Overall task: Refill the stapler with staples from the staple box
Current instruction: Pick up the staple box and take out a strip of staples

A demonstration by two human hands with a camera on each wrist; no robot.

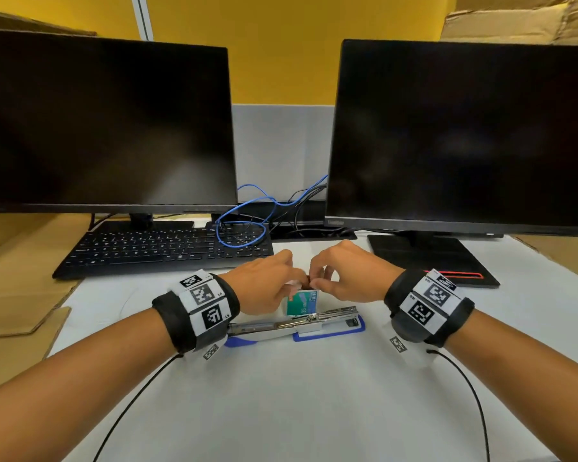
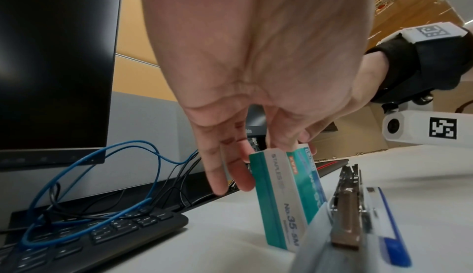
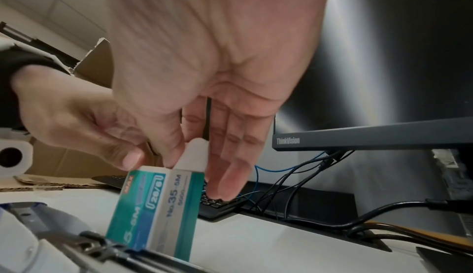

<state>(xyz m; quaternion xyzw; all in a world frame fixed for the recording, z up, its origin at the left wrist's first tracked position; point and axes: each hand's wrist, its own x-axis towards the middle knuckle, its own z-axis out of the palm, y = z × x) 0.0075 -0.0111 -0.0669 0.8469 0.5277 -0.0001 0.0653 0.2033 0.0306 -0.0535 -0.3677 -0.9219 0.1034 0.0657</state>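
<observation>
Staple box: small teal-and-white cardboard staple box [image 1: 301, 303] stands on end at lower centre of the head view, on the white desk [image 1: 314, 395], just behind the opened blue-and-chrome metal stapler [image 1: 301, 323], which lies flat with its magazine exposed.

Left hand [image 1: 264, 285]: thumb and fingertips come together at the box's top edge; lower fingers [image 2: 230, 168] hang loosely straight beside the box's side. Whether they truly pinch it I cannot tell.

Right hand [image 1: 344, 275]: thumb and forefinger clamp the box's white end flap [image 3: 194, 154], raised at the top; remaining fingers [image 3: 230, 168] extended behind it.

Risks (judgement):
- Box stands on a narrow end; a sideways tug on the flap could topple it onto the stapler.
- Flap is thin card; pulling hard may tear it.
- If the box tips once open, staple strips may spill and break apart.

Count: 1 staple box, 1 stapler, 2 hands, 2 black monitors [image 1: 104, 121], 1 black keyboard [image 1: 161, 250], 1 looped blue cable [image 1: 244, 215]. No loose staples visible.
</observation>
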